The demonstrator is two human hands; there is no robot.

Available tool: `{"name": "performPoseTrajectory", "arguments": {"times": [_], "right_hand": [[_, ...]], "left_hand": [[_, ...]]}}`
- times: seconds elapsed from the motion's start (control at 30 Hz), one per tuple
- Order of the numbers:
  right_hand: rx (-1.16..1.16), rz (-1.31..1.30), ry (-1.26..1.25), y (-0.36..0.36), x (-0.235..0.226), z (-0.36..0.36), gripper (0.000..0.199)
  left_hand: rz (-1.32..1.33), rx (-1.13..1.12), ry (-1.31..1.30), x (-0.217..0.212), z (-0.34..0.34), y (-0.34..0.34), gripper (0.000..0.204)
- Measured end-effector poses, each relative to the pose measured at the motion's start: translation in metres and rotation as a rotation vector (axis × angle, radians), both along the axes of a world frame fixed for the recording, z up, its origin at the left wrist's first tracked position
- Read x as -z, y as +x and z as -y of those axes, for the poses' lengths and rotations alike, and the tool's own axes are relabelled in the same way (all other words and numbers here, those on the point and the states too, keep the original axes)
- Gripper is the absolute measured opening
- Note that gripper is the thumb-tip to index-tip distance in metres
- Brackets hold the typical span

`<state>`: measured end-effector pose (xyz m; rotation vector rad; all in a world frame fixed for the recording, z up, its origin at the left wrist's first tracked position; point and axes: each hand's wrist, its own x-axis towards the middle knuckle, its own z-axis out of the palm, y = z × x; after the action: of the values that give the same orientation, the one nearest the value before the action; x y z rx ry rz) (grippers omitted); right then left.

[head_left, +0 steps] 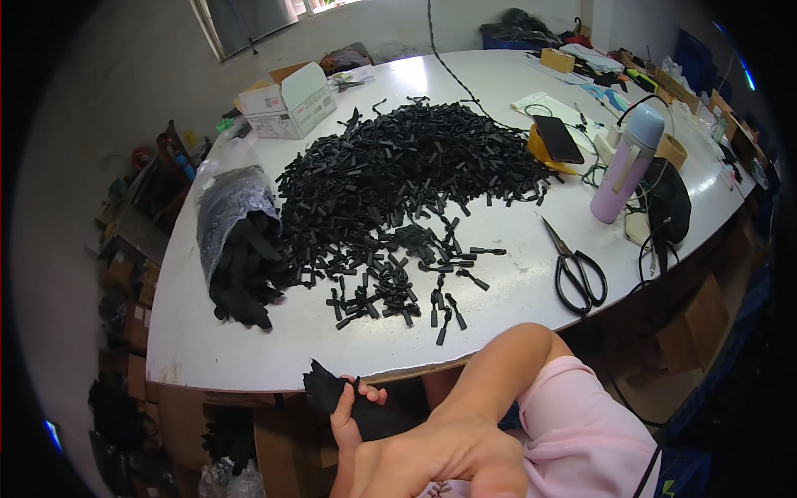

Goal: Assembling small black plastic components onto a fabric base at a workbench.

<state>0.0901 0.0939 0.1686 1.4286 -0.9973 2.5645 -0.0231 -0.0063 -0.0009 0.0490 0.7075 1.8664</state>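
Note:
Just off the table's near edge, my left hand (347, 412) is closed round a piece of black cloth (380, 419), whose ragged end sticks out above the fingers. My right hand (448, 459) is large and close at the lower edge, overlapping the left wrist and the cloth's lower part. Its fingers run out of the picture, so its grip is hidden. Beyond the hands, small black toggle-like pieces with short cords (398, 286) lie loose in front of a big heap (407, 158) of the same. More black cloth strips (245, 282) spill from a clear plastic bag (226, 199) at the left.
Black-handled scissors (579, 274) lie open near the right edge of the white table (224, 357). A lilac bottle (623, 170) stands behind them, beside cables and a dark pouch (667, 199). A phone (558, 139) leans on a yellow stand. An open white box (290, 104) sits at back left.

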Motion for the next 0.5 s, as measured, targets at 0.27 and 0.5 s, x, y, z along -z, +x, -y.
{"name": "performPoseTrajectory", "arguments": {"times": [0.27, 0.5], "right_hand": [[0.024, -0.001, -0.008, 0.0002, 0.0015, 0.0004, 0.069], [0.044, -0.005, -0.003, 0.0014, 0.0006, 0.0003, 0.069]], "left_hand": [[-0.001, 0.007, -0.012, -0.0007, 0.0002, 0.0002, 0.008], [-0.004, 0.005, -0.011, -0.0013, -0.0005, 0.0012, 0.008]]}}
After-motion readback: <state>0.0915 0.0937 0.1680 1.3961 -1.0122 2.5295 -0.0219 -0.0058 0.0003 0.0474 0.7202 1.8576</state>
